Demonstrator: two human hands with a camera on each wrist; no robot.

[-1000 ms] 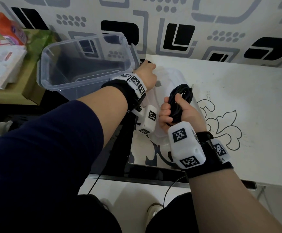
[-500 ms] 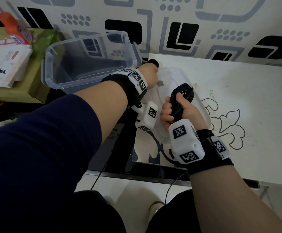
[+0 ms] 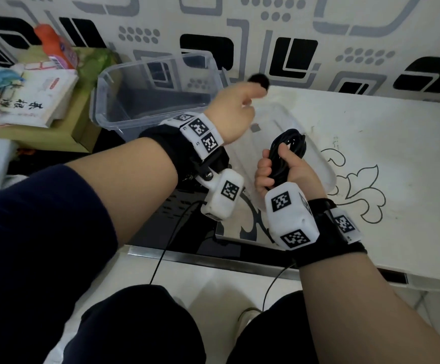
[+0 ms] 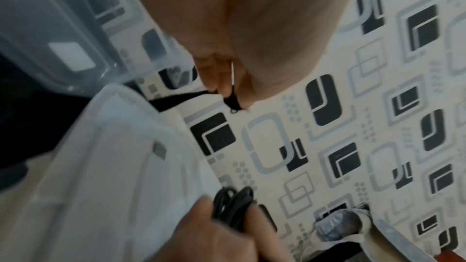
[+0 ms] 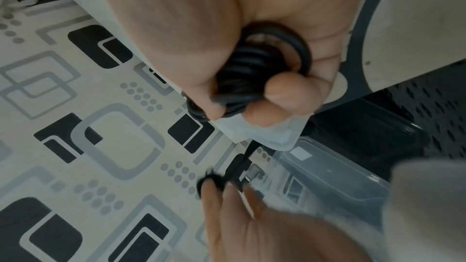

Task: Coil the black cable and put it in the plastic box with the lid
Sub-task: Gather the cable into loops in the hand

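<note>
The clear plastic box [image 3: 145, 101] stands open off the surface's [image 3: 371, 153] left edge, its lid [image 3: 316, 164] lying flat by that edge. Above the lid, our right hand [image 3: 287, 169] wraps its grip around the black cable [image 3: 290, 145], light, springy loops best held mid-bundle. Our left hand [image 3: 234, 109] pinches the cable's loose end [image 3: 259, 80].

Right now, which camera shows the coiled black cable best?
The right wrist view: the coiled black cable fills the right hand, individual loops visible. The head view shows loops poking above the fist; the left wrist view catches only a blurred bundle at the bottom.
</note>
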